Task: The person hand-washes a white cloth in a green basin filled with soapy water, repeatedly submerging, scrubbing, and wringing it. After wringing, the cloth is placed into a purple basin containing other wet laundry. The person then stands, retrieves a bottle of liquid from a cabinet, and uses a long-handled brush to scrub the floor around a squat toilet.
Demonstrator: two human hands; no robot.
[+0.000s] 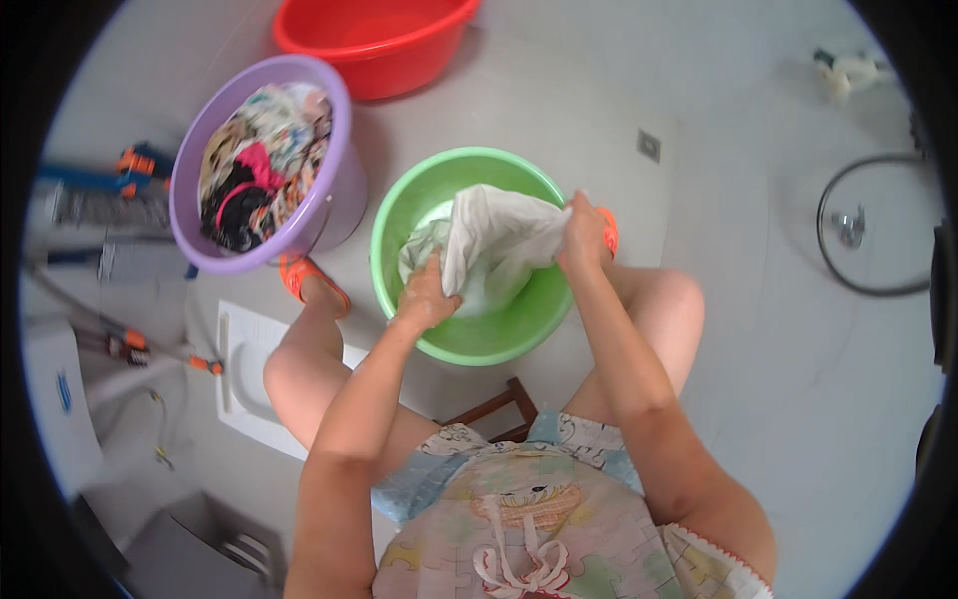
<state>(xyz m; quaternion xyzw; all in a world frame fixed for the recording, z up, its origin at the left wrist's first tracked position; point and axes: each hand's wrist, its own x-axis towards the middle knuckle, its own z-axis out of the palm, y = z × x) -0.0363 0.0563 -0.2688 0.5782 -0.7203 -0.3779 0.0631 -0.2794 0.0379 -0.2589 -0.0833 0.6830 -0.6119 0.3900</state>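
Note:
A wet white cloth (494, 235), perhaps a garment, is stretched between my hands over a green basin (469, 344). My right hand (583, 235) is closed on its right end, above the basin's right rim. Inside the basin, my left hand (427, 298) grips the cloth's lower left part, thumb pointing right. The cloth rises in folds in the middle and hangs down into the basin. Whitish suds (479, 297) show beneath it. Part of the cloth at the left lies bunched against the basin's inner wall.
A purple bucket (342, 150) heaped with mixed clothes stands to the far left, and a red basin (384, 80) behind it. Left of my legs is a white squat toilet (235, 399). A small floor drain (649, 146) lies right of the green basin; a dark hose (823, 215) loops farther right.

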